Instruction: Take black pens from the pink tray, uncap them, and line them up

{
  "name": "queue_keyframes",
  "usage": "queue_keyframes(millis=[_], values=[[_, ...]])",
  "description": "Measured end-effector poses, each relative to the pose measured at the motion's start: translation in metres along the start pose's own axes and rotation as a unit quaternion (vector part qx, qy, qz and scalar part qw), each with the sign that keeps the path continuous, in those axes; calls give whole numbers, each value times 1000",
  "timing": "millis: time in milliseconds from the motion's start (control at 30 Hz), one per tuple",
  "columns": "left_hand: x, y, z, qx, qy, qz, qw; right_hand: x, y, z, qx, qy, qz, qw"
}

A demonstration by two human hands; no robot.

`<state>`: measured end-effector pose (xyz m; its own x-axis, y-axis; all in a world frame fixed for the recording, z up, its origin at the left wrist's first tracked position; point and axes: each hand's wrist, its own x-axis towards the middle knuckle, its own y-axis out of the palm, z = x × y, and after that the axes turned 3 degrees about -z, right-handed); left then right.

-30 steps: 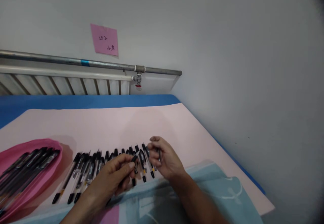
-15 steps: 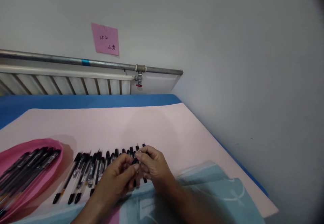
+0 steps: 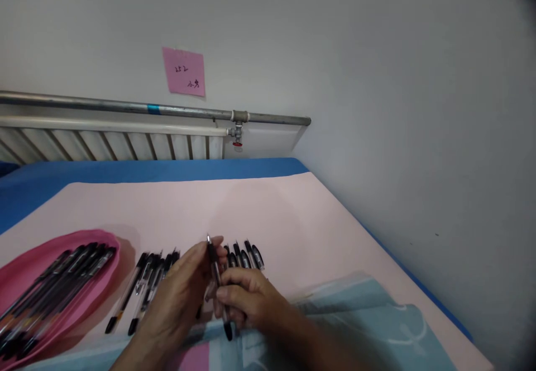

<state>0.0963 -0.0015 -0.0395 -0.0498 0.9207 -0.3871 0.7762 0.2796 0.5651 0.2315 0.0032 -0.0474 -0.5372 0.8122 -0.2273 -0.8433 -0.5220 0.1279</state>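
A capless pen with a black grip and a clear barrel points tip-up and away from me. My right hand pinches its lower barrel between thumb and fingers, and the black end sticks out below. Just left of the pen is my left hand, its fingers loosely apart behind the grip and partly hidden. On both sides of my hands, several similar pens lie in a row on the pink surface: pens on the left and pens on the right. My hands cover the middle of this row.
At the left, a pink basin holds several pens. A light-blue patterned cloth lies along the near edge of the pink sheet, which has a blue border. Behind stand a radiator, a metal pipe and a pink note.
The pen has come upright and into full view, held by my right hand, which has moved down slightly. My left hand has loosened its pinch. The view has shifted a little left.
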Motion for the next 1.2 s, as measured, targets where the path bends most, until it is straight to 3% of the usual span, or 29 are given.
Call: queue_keyframes(millis=[167,300,533,867,1000,1200], values=[[-1,-7,-16,-4,19,46,999,-4,-3,8,87,52,68,992],[-1,-11,-20,1,23,37,999,-6,-5,9,121,51,98,986],[2,-13,-21,-7,35,42,998,-6,-6,9,63,25,101,993],[3,-12,-15,27,79,-6,997,-6,1,4,-42,11,4,999],[3,-10,-17,28,75,-10,997,-4,2,6,1,31,12,999],[2,-11,-19,10,32,26,999,-4,-2,7,116,49,58,990]])
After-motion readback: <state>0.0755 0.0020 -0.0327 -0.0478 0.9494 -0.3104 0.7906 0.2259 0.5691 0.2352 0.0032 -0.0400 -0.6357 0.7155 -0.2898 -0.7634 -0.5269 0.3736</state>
